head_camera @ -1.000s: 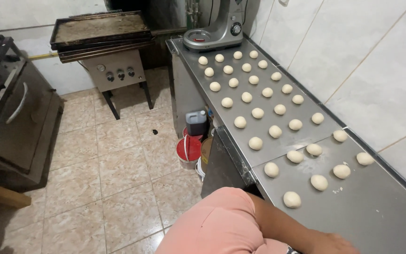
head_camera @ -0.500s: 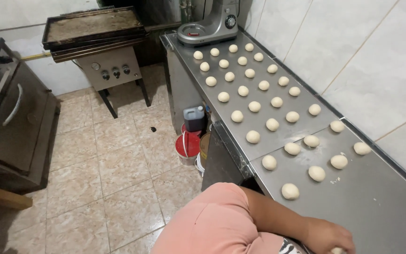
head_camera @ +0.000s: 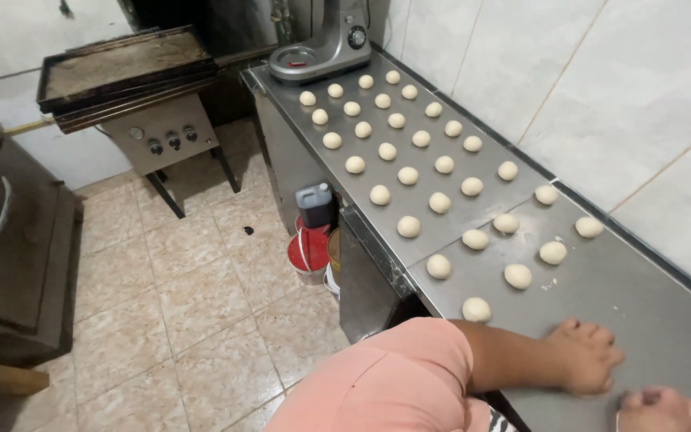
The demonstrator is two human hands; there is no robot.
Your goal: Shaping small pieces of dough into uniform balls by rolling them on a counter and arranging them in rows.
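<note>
My left hand (head_camera: 587, 357) lies palm down on the steel counter (head_camera: 641, 308), fingers spread, at the end of an arm in a pink sleeve (head_camera: 393, 384). Whatever may be under the palm is hidden. My right hand (head_camera: 665, 410) is just beside it at the bottom edge, fingers curled and partly cut off by the frame. Several round white dough balls sit in rows along the counter. The nearest ball (head_camera: 476, 309) is to the left of my left hand, and the farthest (head_camera: 393, 77) lies near the mixer.
A grey stand mixer (head_camera: 321, 48) stands at the counter's far end against the tiled wall (head_camera: 601, 88). A dark tray oven (head_camera: 129, 76) stands beyond it, and a black oven (head_camera: 9, 240) is at left. A red bucket (head_camera: 307, 254) and a dark jug (head_camera: 316, 205) sit on the tiled floor.
The view has dropped and moved closer to the counter. My left arm has reached further right along the steel, and both hands have come into sight.
</note>
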